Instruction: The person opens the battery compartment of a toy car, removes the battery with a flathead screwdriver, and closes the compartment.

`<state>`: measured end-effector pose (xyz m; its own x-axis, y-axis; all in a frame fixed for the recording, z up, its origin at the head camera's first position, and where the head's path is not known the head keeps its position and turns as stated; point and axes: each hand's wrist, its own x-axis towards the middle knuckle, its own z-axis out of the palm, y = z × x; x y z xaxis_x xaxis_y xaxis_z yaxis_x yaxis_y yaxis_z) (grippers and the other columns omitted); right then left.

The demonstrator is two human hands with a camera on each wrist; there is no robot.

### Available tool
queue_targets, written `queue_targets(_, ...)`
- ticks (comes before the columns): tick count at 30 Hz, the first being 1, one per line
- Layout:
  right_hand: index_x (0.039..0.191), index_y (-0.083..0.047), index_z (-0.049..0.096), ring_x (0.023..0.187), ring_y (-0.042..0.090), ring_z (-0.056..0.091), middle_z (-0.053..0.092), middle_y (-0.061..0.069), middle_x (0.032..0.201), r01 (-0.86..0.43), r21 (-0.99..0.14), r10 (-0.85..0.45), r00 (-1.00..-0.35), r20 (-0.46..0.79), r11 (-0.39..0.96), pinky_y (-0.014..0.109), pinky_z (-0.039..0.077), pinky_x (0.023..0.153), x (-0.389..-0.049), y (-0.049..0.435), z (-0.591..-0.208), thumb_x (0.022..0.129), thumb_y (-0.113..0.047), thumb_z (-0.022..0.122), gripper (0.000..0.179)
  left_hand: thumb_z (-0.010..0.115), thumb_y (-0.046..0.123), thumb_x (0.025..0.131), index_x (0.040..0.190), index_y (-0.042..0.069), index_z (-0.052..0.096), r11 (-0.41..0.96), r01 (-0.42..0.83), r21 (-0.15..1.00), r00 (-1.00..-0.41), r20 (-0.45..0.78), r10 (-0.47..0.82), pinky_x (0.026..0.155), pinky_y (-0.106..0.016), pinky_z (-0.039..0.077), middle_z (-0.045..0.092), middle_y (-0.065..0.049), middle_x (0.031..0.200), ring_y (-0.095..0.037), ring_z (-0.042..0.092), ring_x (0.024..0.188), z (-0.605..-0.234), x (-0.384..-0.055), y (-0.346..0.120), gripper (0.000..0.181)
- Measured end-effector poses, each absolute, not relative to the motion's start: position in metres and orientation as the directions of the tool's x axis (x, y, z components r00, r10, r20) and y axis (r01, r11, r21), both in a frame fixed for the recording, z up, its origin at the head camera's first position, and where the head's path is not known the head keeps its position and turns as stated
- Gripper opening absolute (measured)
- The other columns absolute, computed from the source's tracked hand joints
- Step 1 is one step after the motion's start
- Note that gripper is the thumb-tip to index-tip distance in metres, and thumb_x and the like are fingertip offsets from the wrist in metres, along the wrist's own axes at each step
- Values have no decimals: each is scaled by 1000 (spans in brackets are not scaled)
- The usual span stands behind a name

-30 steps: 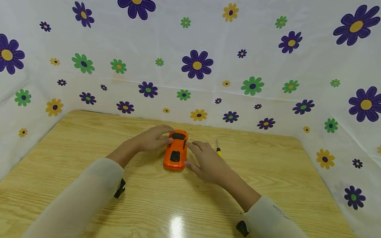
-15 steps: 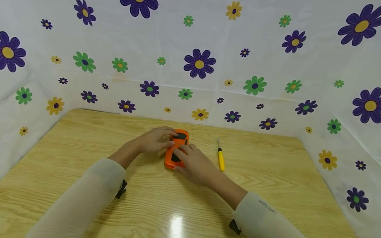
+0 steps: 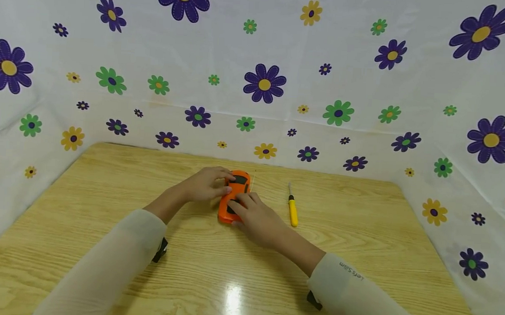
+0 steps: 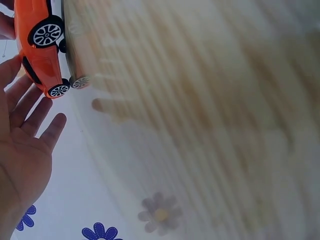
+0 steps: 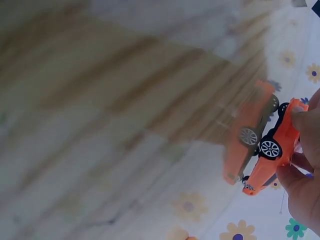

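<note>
An orange toy car (image 3: 226, 206) with dark windows stands on its wheels near the back of the table. My left hand (image 3: 204, 186) holds its far end from the left, thumb at the roof's edge and a finger over the windscreen; the little finger stands off the body in the left wrist view. From the right, my right hand (image 3: 259, 222) grips the near end, fingers across the rear window and thumb at the back corner. The right wrist view shows the car's wheels (image 5: 270, 148) close against the tabletop, thumb on the end of the orange body.
To the right of the car lies a screwdriver (image 3: 293, 212) with a yellow and black handle. A thin pale wire (image 3: 253, 181) sticks up beside the car. White flowered cloth (image 3: 221, 94) walls the wooden table (image 3: 360, 229) at the back and sides.
My right hand has moved left from beside the car onto its rear, uncovering the screwdriver's handle. The left hand stays at the front, and the car has hardly shifted.
</note>
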<state>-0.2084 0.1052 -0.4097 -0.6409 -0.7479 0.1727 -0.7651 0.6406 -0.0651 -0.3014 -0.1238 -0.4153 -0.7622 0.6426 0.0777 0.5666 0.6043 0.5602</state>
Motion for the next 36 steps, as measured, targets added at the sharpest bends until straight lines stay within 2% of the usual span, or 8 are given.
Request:
queue_targets(7, 148, -10, 53, 134, 28, 47, 50, 11, 147, -787, -49, -778, -616, 119, 615, 39, 46, 112, -214, 115, -409, 102, -25, 66, 50, 62, 39, 103, 133, 5, 66, 642, 569, 513, -779, 88, 621, 116, -54, 38, 59, -15, 140, -35, 51, 134, -415, -297, -127, 45)
queue_targets(11, 146, -9, 52, 134, 27, 49, 51, 10, 145, -824, -3, -818, -563, 120, 567, 39, 45, 113, -218, 122, -408, 102, -23, 65, 48, 64, 41, 102, 125, 5, 70, 666, 576, 474, -790, 113, 603, 106, -49, 48, 64, -12, 125, -31, 58, 118, -415, -290, -128, 43)
queue_targets(15, 144, -8, 53, 136, 28, 49, 51, 11, 146, -849, 15, -845, -523, 112, 528, 40, 43, 115, -220, 131, -406, 100, -22, 65, 48, 65, 43, 101, 119, 6, 72, 685, 599, 414, -787, 144, 600, 92, -42, 52, 64, -7, 110, -25, 58, 100, -416, -285, -128, 42)
queue_targets(21, 149, -8, 50, 145, 32, 42, 47, 15, 154, -853, 16, -852, -519, 73, 521, 43, 37, 119, -219, 139, -404, 101, -20, 64, 51, 68, 41, 100, 118, 8, 74, 694, 625, 358, -774, 166, 611, 86, -39, 52, 65, -6, 107, -23, 57, 94, -414, -282, -130, 39)
queue_targets(25, 147, -8, 52, 143, 33, 42, 48, 15, 152, -836, 44, -834, -540, 110, 547, 45, 38, 119, -214, 138, -404, 101, -25, 66, 51, 65, 42, 101, 122, 8, 72, 696, 632, 340, -766, 138, 628, 96, -43, 53, 66, -9, 117, -26, 60, 106, -408, -283, -132, 40)
queue_targets(29, 143, -10, 56, 132, 35, 50, 52, 14, 146, -777, 51, -772, -613, 168, 628, 49, 47, 109, -204, 129, -404, 100, -33, 68, 50, 66, 38, 101, 130, 9, 68, 664, 662, 347, -730, 101, 676, 106, -47, 49, 63, -8, 130, -28, 59, 120, -401, -288, -137, 41)
queue_targets(32, 142, -11, 55, 124, 37, 53, 52, 15, 142, -719, 61, -717, -676, 170, 692, 51, 53, 100, -196, 120, -405, 99, -39, 68, 53, 70, 27, 96, 131, 11, 67, 630, 690, 357, -696, 86, 713, 108, -49, 48, 62, -7, 133, -28, 59, 123, -398, -292, -142, 39)
queue_targets(36, 141, -13, 52, 121, 38, 54, 49, 15, 140, -663, 77, -666, -729, 156, 744, 51, 55, 96, -188, 110, -408, 98, -46, 68, 56, 73, 18, 90, 135, 13, 65, 597, 728, 338, -656, 88, 749, 110, -52, 46, 60, -7, 138, -30, 57, 127, -399, -296, -146, 46)
